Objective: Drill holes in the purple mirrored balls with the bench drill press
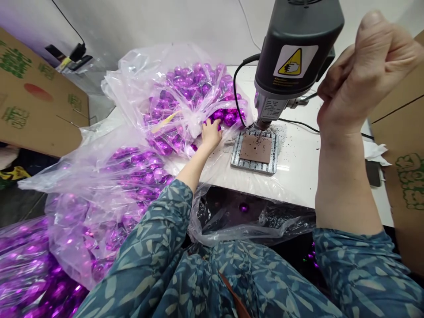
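My left hand (212, 134) reaches into the opening of a clear plastic bag (129, 66) filled with shiny purple balls (188, 81). Its fingers curl over a purple ball, which they partly hide. At the upper right, my right hand (367, 70) is closed in a fist around the feed lever (310, 96) of a small drill press; the lever's end is hidden in my grip. The dark drill press head (301, 39) bears a yellow warning label. Below its chuck, a brown square plate (255, 152) with a hole lies on the slotted metal base (253, 168).
Dark shavings (285, 143) are scattered around the base on the white table (294, 176). More bagged purple balls (139, 172) lie at the left. An open plastic bag (212, 236) with one purple ball hangs below the table edge. Cardboard boxes (36, 97) stand on both sides.
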A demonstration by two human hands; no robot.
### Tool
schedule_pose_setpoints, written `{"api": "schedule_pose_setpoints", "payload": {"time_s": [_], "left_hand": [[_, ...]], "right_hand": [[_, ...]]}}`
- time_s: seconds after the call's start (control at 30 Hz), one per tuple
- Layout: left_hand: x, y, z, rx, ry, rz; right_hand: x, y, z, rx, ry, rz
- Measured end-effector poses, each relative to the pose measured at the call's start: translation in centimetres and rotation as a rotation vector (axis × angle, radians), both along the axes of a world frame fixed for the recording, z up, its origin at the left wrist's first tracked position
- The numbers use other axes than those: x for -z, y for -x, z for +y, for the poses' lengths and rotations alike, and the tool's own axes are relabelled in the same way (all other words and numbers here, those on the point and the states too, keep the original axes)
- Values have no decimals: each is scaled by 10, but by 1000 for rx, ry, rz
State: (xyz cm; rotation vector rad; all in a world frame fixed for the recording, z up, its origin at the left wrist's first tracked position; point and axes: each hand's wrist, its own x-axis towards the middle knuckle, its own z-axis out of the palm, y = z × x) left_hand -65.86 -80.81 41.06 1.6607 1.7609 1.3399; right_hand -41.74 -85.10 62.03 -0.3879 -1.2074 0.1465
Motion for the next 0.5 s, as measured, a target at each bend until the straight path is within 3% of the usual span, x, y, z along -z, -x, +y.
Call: {"api": "schedule_pose_setpoints", "payload": {"time_s": [0.07,0.17,0.3,0.4,0.5], "left_hand": [[0,4,10,7,83,32],[-4,2,2,18,23,-87],[-10,-21,-33,217,-48,-560],[-10,-47,-59,390,91,-925],[-8,-69,-70,424,210,-1118]], "right_hand": [[1,-1,2,6,8,-6],[2,-2,0,4,0,-6],[-1,1,-10,-35,35,7],[-3,4,-13,-65,59,38],[-2,4,-10,-83,38,72]]}}
